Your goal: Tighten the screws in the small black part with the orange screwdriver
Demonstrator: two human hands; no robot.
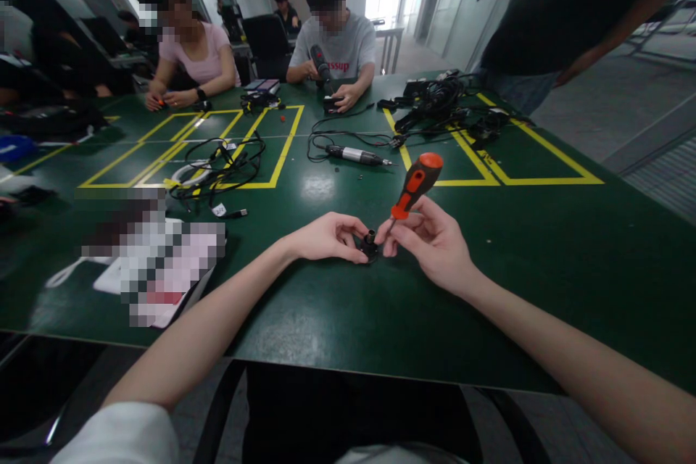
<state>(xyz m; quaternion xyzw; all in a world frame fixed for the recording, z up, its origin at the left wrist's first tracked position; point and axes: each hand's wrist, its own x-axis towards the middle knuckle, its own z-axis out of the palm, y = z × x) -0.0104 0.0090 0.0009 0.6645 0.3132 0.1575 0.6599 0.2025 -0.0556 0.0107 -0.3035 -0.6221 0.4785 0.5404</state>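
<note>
Left hand point(325, 238) in a pinch on a black part point(370, 249) — right hand point(441, 245) likewise on a tilted screwdriver point(416, 185)

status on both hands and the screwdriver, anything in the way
Left hand on small black part. Right hand holding tilted screwdriver, tip not visible. Silver-and-black tool beyond, clear of both.

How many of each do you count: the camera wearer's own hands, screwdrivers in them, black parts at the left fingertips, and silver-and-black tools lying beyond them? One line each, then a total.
Own hands: 2 (left hand, right hand)
Orange-and-black screwdriver: 1
Black part: 1
Silver-and-black tool: 1
Total: 5
</note>
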